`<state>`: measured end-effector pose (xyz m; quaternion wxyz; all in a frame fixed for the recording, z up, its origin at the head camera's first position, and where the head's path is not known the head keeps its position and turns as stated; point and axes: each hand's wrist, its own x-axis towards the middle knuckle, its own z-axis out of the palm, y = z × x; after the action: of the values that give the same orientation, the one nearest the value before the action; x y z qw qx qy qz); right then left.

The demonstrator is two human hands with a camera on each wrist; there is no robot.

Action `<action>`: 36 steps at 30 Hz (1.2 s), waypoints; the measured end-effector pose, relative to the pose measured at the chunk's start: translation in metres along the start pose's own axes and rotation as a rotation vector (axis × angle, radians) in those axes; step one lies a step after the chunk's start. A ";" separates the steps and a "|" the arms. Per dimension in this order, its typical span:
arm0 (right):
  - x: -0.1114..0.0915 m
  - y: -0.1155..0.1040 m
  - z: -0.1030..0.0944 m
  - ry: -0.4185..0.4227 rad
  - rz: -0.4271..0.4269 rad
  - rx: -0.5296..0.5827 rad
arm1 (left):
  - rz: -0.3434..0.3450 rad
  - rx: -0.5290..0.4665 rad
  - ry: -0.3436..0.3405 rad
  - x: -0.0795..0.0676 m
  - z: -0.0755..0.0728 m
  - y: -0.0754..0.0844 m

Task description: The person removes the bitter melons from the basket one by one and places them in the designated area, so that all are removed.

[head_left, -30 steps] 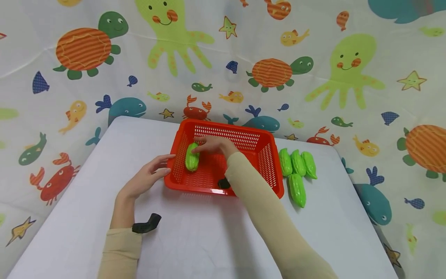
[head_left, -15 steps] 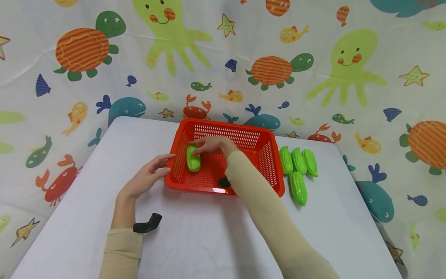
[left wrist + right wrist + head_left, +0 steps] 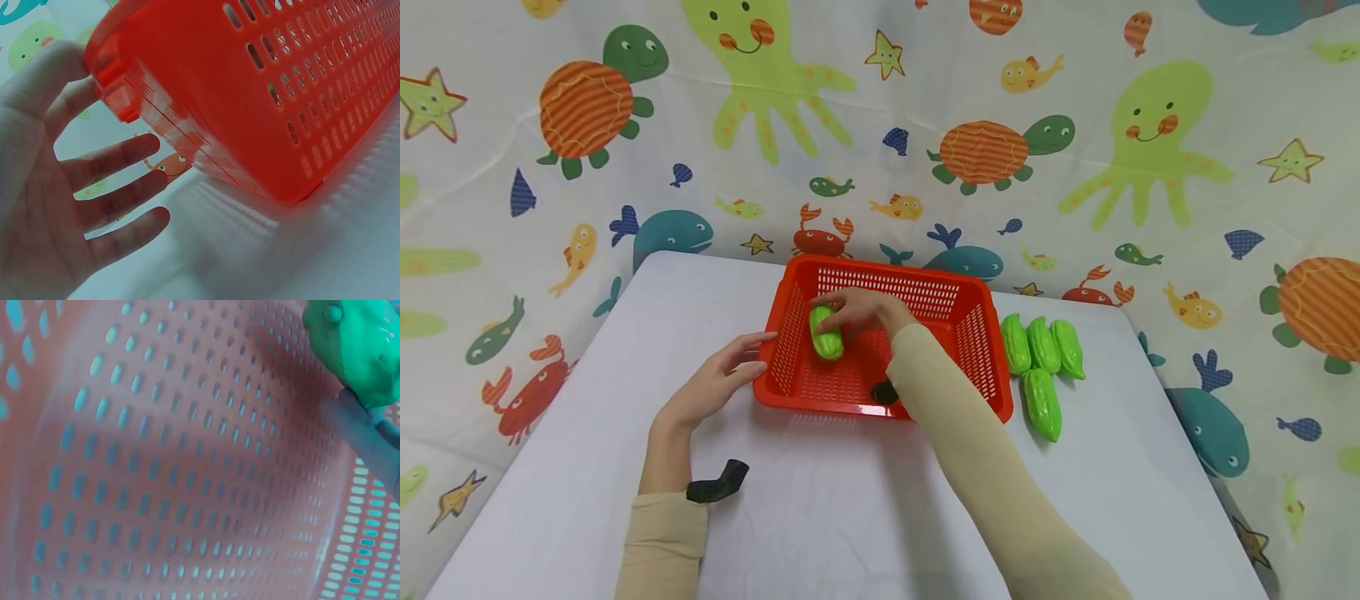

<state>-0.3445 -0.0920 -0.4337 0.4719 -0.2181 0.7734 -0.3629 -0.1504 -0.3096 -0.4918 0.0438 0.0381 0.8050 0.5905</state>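
Note:
A bright green, bumpy bitter melon (image 3: 827,333) is inside the red basket (image 3: 827,406), near its left end. My right hand (image 3: 857,310) reaches in from the right and grips it between thumb and fingers. In the right wrist view, the bitter melon (image 3: 359,350) shows at the upper right with a blurred fingertip against it. My left hand (image 3: 718,377) rests at the left rim. The left wrist view shows that hand (image 3: 62,162) with thumb and forefinger at the corner of the rim and the other fingers extended, spread beside the wall.
Right of the basket, several more bitter melons (image 3: 1043,346) lie on the white table (image 3: 820,517), most side by side and one in front. A white curtain (image 3: 880,108) printed with sea animals hangs behind the table and along both sides.
The bitter melon in my right hand shifts slightly right and back within the basket, tilting a little. My left hand stays at the rim.

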 end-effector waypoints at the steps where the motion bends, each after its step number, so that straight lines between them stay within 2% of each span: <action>1: -0.001 0.001 -0.002 -0.005 0.005 0.007 | 0.000 -0.001 -0.002 0.001 0.000 0.000; 6: -0.008 0.002 -0.012 -0.048 0.005 0.013 | 0.004 0.000 -0.005 0.003 0.001 0.001; 12: -0.018 0.007 -0.027 -0.073 -0.072 0.014 | 0.001 0.004 -0.016 0.006 0.003 0.002; 15: -0.025 0.009 -0.034 -0.043 -0.124 -0.019 | -0.001 0.001 -0.020 0.007 0.003 0.003; 17: -0.031 0.011 -0.039 -0.011 -0.161 -0.081 | -0.006 0.002 -0.021 0.006 0.003 0.004; 22: -0.047 0.018 -0.051 0.055 -0.197 -0.208 | -0.015 0.003 -0.019 0.006 0.003 0.005; 28: -0.069 0.021 -0.060 0.103 -0.196 -0.174 | -0.019 0.003 -0.017 0.003 0.003 0.005; 36: -0.105 0.014 -0.065 0.275 -0.270 -0.106 | -0.014 0.015 0.011 0.002 0.004 0.002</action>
<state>-0.3542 0.0120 -0.3656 0.2966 -0.2926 0.8124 -0.4080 -0.1515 -0.3053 -0.4914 0.0433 0.0296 0.8098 0.5843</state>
